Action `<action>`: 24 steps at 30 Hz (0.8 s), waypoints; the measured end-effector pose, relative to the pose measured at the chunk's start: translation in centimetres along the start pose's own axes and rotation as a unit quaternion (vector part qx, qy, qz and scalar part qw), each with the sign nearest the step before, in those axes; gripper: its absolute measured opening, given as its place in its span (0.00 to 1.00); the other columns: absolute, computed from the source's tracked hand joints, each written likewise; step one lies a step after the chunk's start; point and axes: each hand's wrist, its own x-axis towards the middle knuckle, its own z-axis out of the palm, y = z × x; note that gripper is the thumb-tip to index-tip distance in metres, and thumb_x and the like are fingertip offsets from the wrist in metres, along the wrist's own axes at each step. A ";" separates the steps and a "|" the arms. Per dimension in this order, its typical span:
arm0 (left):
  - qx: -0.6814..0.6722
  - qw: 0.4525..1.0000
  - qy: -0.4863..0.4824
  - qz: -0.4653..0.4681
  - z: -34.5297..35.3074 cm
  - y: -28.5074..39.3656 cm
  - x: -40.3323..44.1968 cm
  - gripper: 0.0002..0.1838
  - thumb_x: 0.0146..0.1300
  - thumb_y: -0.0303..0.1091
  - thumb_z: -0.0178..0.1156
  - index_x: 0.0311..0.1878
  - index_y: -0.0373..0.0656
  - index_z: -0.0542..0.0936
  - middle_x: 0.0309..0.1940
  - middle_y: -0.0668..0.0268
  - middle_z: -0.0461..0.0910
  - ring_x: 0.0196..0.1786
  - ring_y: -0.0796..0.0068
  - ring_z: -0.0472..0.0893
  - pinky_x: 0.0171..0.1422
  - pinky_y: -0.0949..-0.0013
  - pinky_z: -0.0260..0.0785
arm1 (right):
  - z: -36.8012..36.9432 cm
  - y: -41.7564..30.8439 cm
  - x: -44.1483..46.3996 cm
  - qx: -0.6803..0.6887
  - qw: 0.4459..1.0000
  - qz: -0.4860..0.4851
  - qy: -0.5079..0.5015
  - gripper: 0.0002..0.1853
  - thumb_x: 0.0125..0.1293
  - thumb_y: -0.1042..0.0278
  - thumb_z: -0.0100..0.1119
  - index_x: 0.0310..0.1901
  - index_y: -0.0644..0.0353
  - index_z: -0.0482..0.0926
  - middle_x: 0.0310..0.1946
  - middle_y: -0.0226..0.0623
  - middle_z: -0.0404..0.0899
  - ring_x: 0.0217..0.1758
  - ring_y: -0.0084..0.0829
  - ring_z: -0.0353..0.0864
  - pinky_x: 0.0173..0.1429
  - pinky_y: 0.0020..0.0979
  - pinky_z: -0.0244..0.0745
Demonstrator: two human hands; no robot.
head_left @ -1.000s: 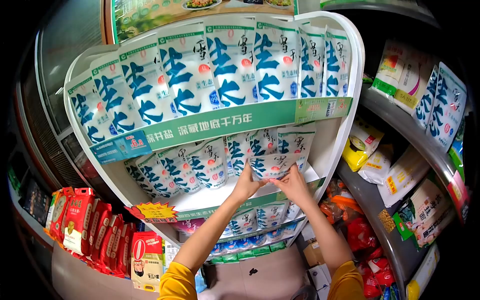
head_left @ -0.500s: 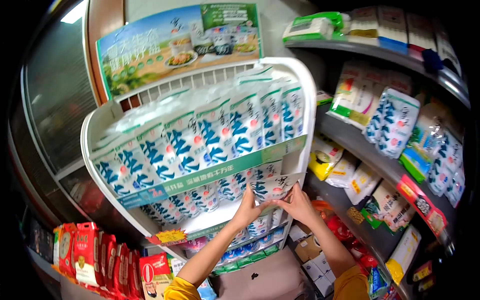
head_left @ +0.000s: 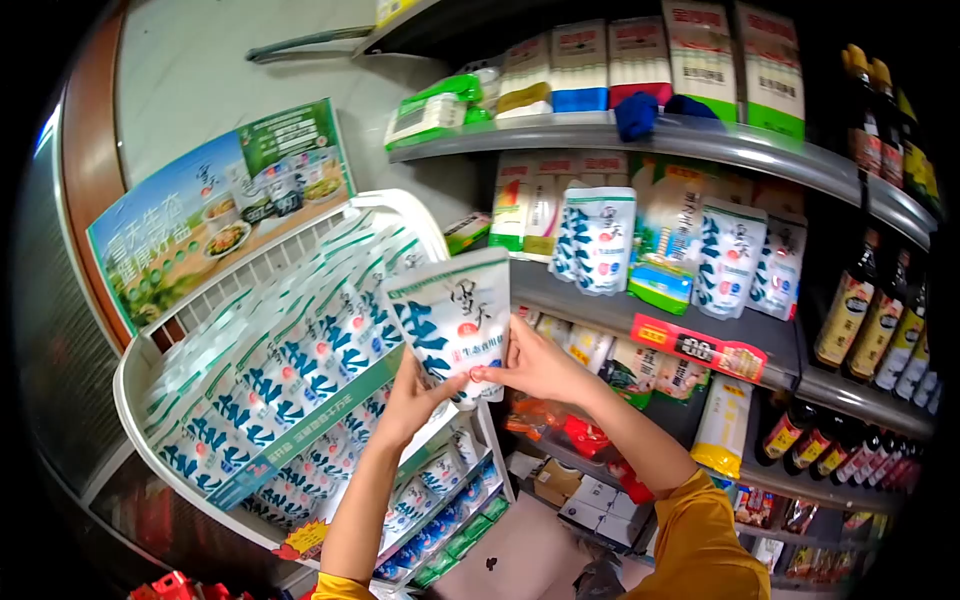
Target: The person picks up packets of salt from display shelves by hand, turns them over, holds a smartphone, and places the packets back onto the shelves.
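Observation:
A white bag of salt [head_left: 468,300] with a green top strip and blue and black lettering is held upright in front of me, between my two hands. My left hand [head_left: 408,405] grips its lower left edge, thumb across the front. On the lower right side, my right hand [head_left: 540,365] is closed on the same bag, its thumb also pressed to the front. The fingers behind the bag are hidden. Left of my hands, a white display rack [head_left: 130,400] carries rows of matching bags [head_left: 265,395].
To the right, a grey shelf [head_left: 560,295] bears similar white bags [head_left: 603,240] and other packets. Noodle packs [head_left: 700,60] stand on the shelf above. Dark sauce bottles [head_left: 850,310] line the far right. Cardboard boxes [head_left: 557,482] sit low down, below my right arm.
My hands have lifted the bag of salt away from the rack's lower tier and now hold it upright. My view has turned right, bringing the shelves and bottles further into sight.

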 end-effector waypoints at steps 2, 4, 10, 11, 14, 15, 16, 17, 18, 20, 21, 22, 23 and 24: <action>-0.007 1.000 -0.002 -0.001 1.4 1.8 0.3 0.29 0.48 0.26 0.62 0.52 0.36 0.60 0.46 0.61 0.68 0.47 0.73 0.69 0.50 0.73 0.64 | -1.5 -0.9 -0.1 -0.049 0.999 0.010 0.014 0.31 0.46 0.54 0.66 0.46 0.65 0.62 0.21 0.30 0.68 0.23 0.20 0.67 0.26 0.22 0.63; -0.040 0.999 -0.026 0.025 3.5 2.3 1.1 0.27 0.50 0.25 0.60 0.53 0.39 0.61 0.46 0.63 0.69 0.47 0.75 0.70 0.50 0.73 0.63 | -4.2 -2.2 -1.4 -0.063 0.997 0.026 0.040 0.30 0.45 0.52 0.66 0.39 0.65 0.63 0.18 0.31 0.67 0.21 0.20 0.67 0.24 0.23 0.63; -0.087 0.990 -0.093 0.058 8.8 1.5 3.5 0.28 0.51 0.24 0.58 0.55 0.39 0.60 0.49 0.62 0.68 0.52 0.74 0.68 0.54 0.70 0.61 | -9.4 -2.0 -4.3 -0.104 0.990 0.064 0.075 0.27 0.47 0.53 0.64 0.36 0.65 0.62 0.21 0.42 0.71 0.23 0.31 0.73 0.26 0.30 0.65; -0.095 0.988 -0.108 0.054 9.7 1.4 3.8 0.28 0.51 0.24 0.59 0.56 0.40 0.59 0.50 0.62 0.68 0.52 0.73 0.68 0.55 0.70 0.61 | -10.0 -1.6 -4.9 -0.110 0.988 0.066 0.084 0.26 0.46 0.54 0.65 0.35 0.64 0.61 0.20 0.42 0.71 0.22 0.31 0.72 0.25 0.30 0.65; -0.133 0.978 -0.145 0.069 12.6 0.7 4.3 0.31 0.49 0.25 0.61 0.56 0.38 0.59 0.50 0.62 0.67 0.53 0.73 0.67 0.57 0.69 0.59 | -11.5 -2.0 -7.3 -0.121 0.981 0.084 0.127 0.27 0.46 0.53 0.65 0.34 0.64 0.61 0.19 0.41 0.70 0.21 0.31 0.72 0.25 0.30 0.65; -0.148 0.974 -0.162 0.061 13.5 0.5 4.4 0.31 0.49 0.25 0.61 0.56 0.37 0.59 0.51 0.62 0.67 0.53 0.73 0.67 0.56 0.70 0.59 | -11.8 -2.2 -8.2 -0.129 0.975 0.108 0.147 0.27 0.45 0.53 0.65 0.33 0.65 0.61 0.19 0.41 0.70 0.21 0.31 0.72 0.25 0.30 0.65; -0.152 0.970 -0.182 0.056 14.5 0.6 4.6 0.31 0.49 0.25 0.61 0.56 0.38 0.60 0.50 0.62 0.67 0.53 0.73 0.67 0.56 0.71 0.60 | -12.2 -1.7 -9.0 -0.177 0.961 0.116 0.179 0.27 0.45 0.54 0.65 0.35 0.66 0.62 0.21 0.41 0.72 0.22 0.31 0.73 0.26 0.29 0.66; -0.152 0.967 -0.192 0.064 15.7 0.6 4.7 0.30 0.48 0.24 0.61 0.55 0.38 0.60 0.49 0.62 0.68 0.53 0.74 0.68 0.55 0.71 0.60 | -12.5 -1.9 -9.9 -0.134 0.962 0.100 0.217 0.28 0.45 0.54 0.66 0.37 0.67 0.63 0.21 0.40 0.73 0.23 0.29 0.74 0.27 0.27 0.68; -0.161 0.963 -0.207 0.068 16.9 0.5 5.0 0.30 0.48 0.24 0.61 0.55 0.38 0.61 0.49 0.62 0.68 0.53 0.74 0.68 0.55 0.71 0.60 | -13.1 -1.8 -10.8 -0.153 0.952 0.109 0.243 0.28 0.44 0.55 0.66 0.37 0.67 0.64 0.21 0.40 0.74 0.23 0.28 0.75 0.27 0.26 0.68; -0.192 0.950 -0.239 0.055 19.5 0.9 5.3 0.29 0.48 0.23 0.61 0.54 0.38 0.61 0.49 0.62 0.68 0.52 0.75 0.68 0.55 0.71 0.60 | -14.4 -2.2 -12.5 -0.176 0.936 0.124 0.280 0.28 0.44 0.55 0.66 0.38 0.67 0.64 0.21 0.40 0.75 0.23 0.27 0.75 0.27 0.25 0.69; -0.198 0.945 -0.253 0.059 20.7 0.9 5.6 0.29 0.48 0.23 0.61 0.54 0.38 0.62 0.48 0.62 0.68 0.51 0.75 0.68 0.55 0.72 0.61 | -15.1 -2.7 -13.3 -0.181 0.927 0.139 0.299 0.28 0.44 0.56 0.67 0.38 0.67 0.64 0.22 0.40 0.75 0.23 0.26 0.75 0.27 0.24 0.69; -0.205 0.939 -0.271 0.058 22.0 1.3 5.8 0.28 0.49 0.23 0.61 0.54 0.38 0.62 0.48 0.63 0.69 0.51 0.75 0.68 0.54 0.72 0.61 | -15.9 -3.2 -14.0 -0.187 0.917 0.152 0.317 0.28 0.44 0.57 0.67 0.38 0.67 0.64 0.22 0.40 0.76 0.22 0.25 0.76 0.26 0.24 0.69; -0.212 0.932 -0.289 0.058 23.2 1.7 5.9 0.28 0.49 0.23 0.61 0.54 0.37 0.62 0.48 0.63 0.69 0.50 0.75 0.69 0.54 0.72 0.61 | -16.6 -3.2 -14.7 -0.193 0.912 0.157 0.325 0.28 0.44 0.57 0.67 0.38 0.67 0.64 0.22 0.40 0.76 0.22 0.25 0.76 0.26 0.24 0.69; -0.216 0.925 -0.304 0.070 24.4 1.8 6.2 0.28 0.49 0.24 0.61 0.53 0.37 0.62 0.48 0.63 0.69 0.50 0.75 0.69 0.54 0.72 0.61 | -17.4 -3.1 -15.4 -0.215 0.900 0.153 0.346 0.25 0.45 0.61 0.67 0.38 0.67 0.65 0.18 0.34 0.73 0.20 0.19 0.70 0.24 0.20 0.65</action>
